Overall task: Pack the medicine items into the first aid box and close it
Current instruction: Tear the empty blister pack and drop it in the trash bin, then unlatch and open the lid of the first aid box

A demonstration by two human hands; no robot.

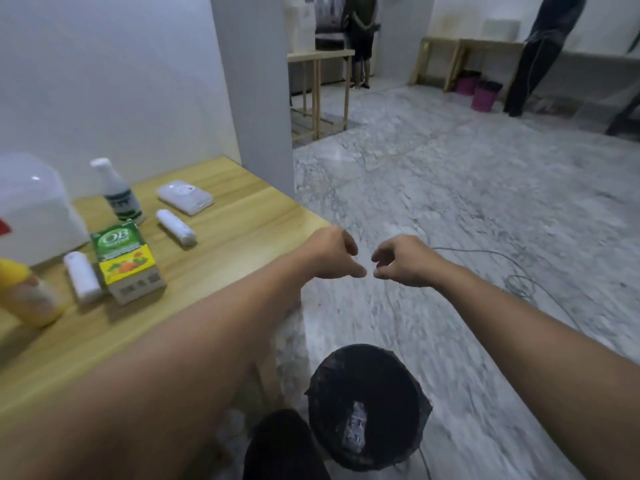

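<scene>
The white first aid box (pixel 33 209) sits closed at the table's far left, partly cut off by the frame. Beside it on the wooden table (pixel 221 244) lie a white bottle (pixel 117 192), a flat white packet (pixel 184 196), two white bandage rolls (pixel 176 227) (pixel 82 277), a green and yellow carton (pixel 126 265) and a yellow bottle (pixel 26 296). My left hand (pixel 332 254) and my right hand (pixel 403 261) hover past the table's right corner, over the floor, fingertips nearly meeting. Both hold nothing, with fingers loosely curled.
A black bin (pixel 367 407) with a liner stands on the marble floor below my arms. A cable (pixel 512 271) trails across the floor at right. Two people (pixel 362 32) (pixel 540 53) stand by wooden tables far back, near pink buckets (pixel 483 95).
</scene>
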